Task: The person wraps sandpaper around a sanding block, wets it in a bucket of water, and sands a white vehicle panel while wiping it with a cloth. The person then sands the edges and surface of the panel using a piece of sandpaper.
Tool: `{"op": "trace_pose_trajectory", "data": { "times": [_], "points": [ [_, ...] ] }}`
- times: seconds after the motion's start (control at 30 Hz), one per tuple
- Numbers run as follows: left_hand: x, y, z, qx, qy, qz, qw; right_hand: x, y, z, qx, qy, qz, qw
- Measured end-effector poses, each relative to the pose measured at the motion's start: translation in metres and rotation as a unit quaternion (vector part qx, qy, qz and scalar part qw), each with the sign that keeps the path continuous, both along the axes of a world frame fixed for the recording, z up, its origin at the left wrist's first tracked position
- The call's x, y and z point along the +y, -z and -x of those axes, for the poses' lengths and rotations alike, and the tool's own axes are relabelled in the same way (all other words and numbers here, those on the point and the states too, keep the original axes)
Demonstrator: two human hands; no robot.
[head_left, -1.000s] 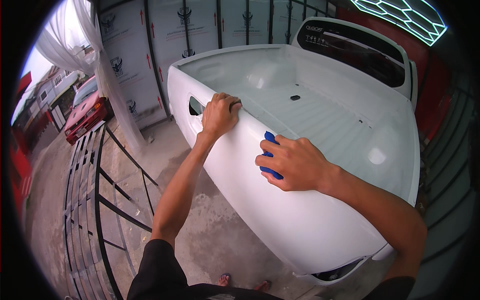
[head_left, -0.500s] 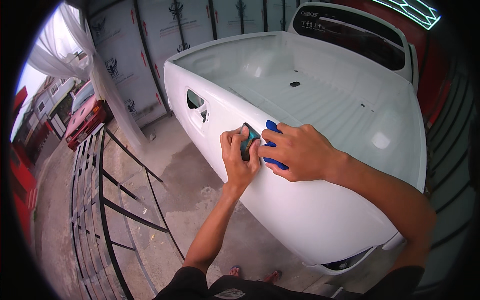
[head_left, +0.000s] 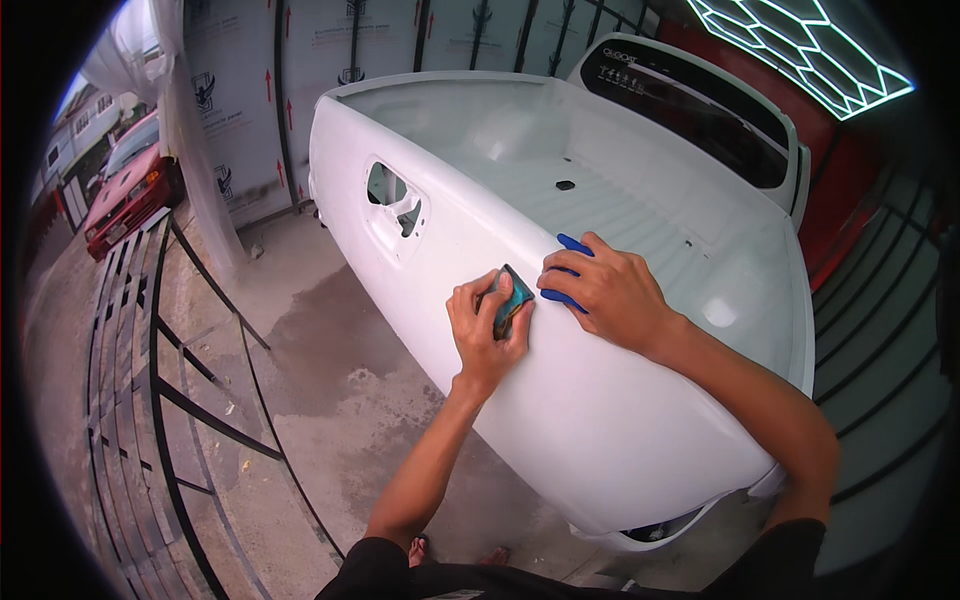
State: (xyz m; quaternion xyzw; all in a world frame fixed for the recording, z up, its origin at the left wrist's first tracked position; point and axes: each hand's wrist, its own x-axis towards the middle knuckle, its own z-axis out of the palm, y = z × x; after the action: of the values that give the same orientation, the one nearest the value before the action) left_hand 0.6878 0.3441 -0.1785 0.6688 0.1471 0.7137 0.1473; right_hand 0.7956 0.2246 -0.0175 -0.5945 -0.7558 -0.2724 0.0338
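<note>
I'm viewing a smooth white tailgate (head_left: 600, 430).
Left grip (head_left: 488, 340) is clasping a teal, dark-edged block (head_left: 517, 294) against its face; right grip (head_left: 615, 290) is holding blue cloth (head_left: 562, 298) at its top edge.

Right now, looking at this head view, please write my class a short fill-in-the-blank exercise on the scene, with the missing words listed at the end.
1. The left hand grips a teal block, while the item in the right hand is ____ in colour.
2. Of the two hands, the ____ one is nearer the hole in the panel.
3. The truck in front of the person is ____.
4. The car at the picture's left is ____.

Missing words: blue; left; white; red.
</note>
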Motion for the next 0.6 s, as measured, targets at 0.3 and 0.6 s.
{"op": "trace_pose_trajectory", "data": {
  "times": [0.3,0.6],
  "points": [
    [0.008,-0.010,-0.020,-0.018,-0.007,0.074,0.997,0.159,-0.002,-0.002,-0.009,-0.039,-0.112,0.993],
    [0.029,-0.030,-0.021,0.003,0.010,0.011,1.000,0.184,-0.033,-0.011,-0.013,-0.024,-0.097,0.995]
  ]
}}
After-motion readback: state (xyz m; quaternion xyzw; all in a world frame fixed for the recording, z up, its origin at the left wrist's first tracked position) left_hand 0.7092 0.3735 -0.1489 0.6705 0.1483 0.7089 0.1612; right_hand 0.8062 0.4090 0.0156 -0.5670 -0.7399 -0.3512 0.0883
